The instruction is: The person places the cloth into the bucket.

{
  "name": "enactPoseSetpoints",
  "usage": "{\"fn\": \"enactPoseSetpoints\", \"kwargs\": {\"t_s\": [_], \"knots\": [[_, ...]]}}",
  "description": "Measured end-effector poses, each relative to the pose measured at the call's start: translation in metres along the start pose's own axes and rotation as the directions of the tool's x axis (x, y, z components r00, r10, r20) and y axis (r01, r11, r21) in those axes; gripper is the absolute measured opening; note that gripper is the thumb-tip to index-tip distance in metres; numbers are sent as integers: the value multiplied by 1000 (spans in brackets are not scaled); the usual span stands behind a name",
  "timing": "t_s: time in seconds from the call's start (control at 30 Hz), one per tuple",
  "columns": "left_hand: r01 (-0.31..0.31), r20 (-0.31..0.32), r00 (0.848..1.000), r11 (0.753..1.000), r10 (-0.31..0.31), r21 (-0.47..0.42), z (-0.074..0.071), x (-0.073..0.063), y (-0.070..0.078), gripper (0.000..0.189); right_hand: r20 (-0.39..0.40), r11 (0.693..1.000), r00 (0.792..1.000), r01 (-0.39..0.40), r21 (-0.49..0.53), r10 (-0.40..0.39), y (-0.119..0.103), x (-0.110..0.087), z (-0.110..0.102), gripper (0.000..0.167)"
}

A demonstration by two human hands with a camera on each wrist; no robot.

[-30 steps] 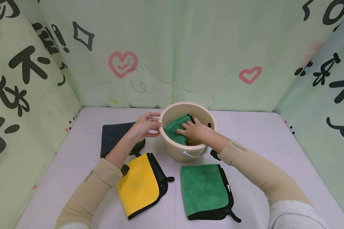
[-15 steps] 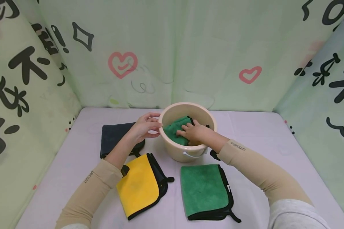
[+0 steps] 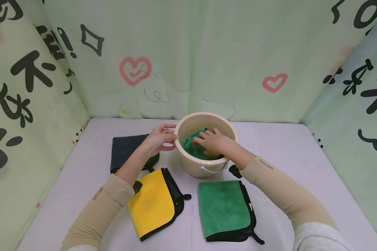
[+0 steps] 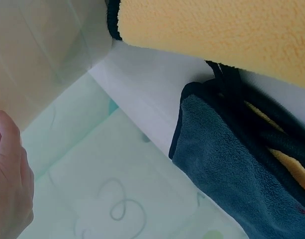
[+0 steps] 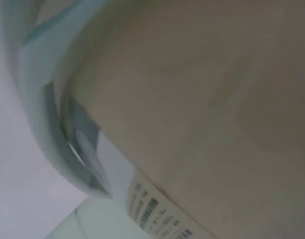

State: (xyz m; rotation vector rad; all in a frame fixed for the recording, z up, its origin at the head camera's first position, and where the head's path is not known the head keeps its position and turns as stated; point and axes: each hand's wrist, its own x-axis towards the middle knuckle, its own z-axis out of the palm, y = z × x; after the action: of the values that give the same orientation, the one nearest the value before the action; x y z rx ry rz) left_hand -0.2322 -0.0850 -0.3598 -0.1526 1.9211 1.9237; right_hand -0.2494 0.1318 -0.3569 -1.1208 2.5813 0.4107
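Note:
In the head view a cream bucket (image 3: 191,167) stands at the back of the table. A green towel (image 3: 191,148) lies inside it, partly covered by my right hand (image 3: 212,142), which reaches over the rim with its fingers loosely bent and spread on the cloth. At the bucket's left side, my left hand (image 3: 161,139) touches the rim with relaxed fingertips. Its bent fingers also show at the edge of the left wrist view. The right wrist view holds only the bucket's outer wall (image 5: 192,99), handle and a printed label (image 5: 157,209); the right hand is hidden there.
A folded yellow towel (image 3: 154,205) and a folded green towel (image 3: 224,209), both black-edged, lie in front of the bucket. A dark blue folded towel (image 3: 125,150) lies behind the left forearm. Printed curtains (image 3: 188,62) close in the table (image 3: 279,167) behind and on both sides.
The green towel in the bucket sits lower and more crumpled. My right hand has shifted slightly over it, fingers raised more. The left hand stays at the rim.

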Motion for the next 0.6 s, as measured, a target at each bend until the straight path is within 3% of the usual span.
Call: {"fn": "enactPoseSetpoints", "kwargs": {"t_s": [0.1,0.2,0.4,0.6], "knots": [[-2,0,1000,1000,2,-6,0,0,0,44,-121,996,993,0,91,11,2,-9,-3,40],[-5,2,1000,1000,5,-11,0,0,0,44,-237,982,970,-4,191,50,3,-24,-10,41],[-2,1,1000,1000,2,-8,1,0,0,44,-421,953,896,-8,302,141,4,-60,-15,47],[-2,2,1000,1000,2,0,0,0,0,44,-539,940,809,-48,338,235,5,-99,6,71]]}}
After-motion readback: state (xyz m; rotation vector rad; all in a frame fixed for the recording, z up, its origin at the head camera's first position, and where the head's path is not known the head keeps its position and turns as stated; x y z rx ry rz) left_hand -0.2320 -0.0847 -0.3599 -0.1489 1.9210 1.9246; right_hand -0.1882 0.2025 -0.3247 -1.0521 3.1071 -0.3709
